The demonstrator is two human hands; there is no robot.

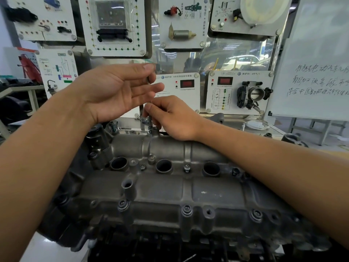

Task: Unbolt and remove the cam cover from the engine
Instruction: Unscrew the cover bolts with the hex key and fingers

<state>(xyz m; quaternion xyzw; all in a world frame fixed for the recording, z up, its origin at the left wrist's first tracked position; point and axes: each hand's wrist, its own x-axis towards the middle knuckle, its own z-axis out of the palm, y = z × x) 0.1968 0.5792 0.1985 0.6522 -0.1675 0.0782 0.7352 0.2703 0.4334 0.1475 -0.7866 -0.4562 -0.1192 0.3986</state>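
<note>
The grey cast cam cover (188, 188) lies across the engine in front of me, with three round plug wells along its middle and several bolts along its near edge. A thin metal tool (150, 120) stands upright on a bolt at the cover's far edge. My right hand (170, 118) pinches its lower shaft just above the bolt. My left hand (117, 91) is higher up, palm turned inward with straight fingers, and the tool's upper end (147, 79) shows between thumb and fingers. Whether the palm touches it is unclear.
A wall of white training panels with sensors and a throttle body (253, 94) stands behind the engine. A whiteboard (313, 72) with handwriting is at the right. A loose bolt stands at the centre of the cover (187, 168). Small parts lie on the bench (253, 125) beyond.
</note>
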